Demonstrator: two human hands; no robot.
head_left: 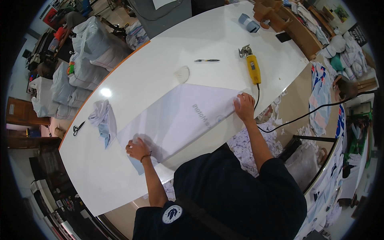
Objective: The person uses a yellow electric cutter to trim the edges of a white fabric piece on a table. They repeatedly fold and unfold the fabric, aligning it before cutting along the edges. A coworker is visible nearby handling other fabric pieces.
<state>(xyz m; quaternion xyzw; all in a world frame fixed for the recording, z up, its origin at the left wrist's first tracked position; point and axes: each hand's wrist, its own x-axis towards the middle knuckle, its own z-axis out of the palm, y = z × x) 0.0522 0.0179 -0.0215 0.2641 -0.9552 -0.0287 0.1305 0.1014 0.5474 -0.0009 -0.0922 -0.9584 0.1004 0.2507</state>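
Observation:
A large white sheet of fabric [180, 118] with faint mirrored print lies flat on the white table [160, 68]. My left hand [138, 149] presses down on its near left corner, fingers closed over the edge, a small light blue piece just under it. My right hand [245, 105] grips the sheet's near right corner at the table's edge.
A yellow electric fabric cutter [253, 67] with a black cord lies beyond my right hand. A pen [207, 60], a piece of tailor's chalk [182, 73], a crumpled cloth [103, 118], scissors [78, 128] and a tape roll [249, 22] are on the table. Fabric scraps litter the floor.

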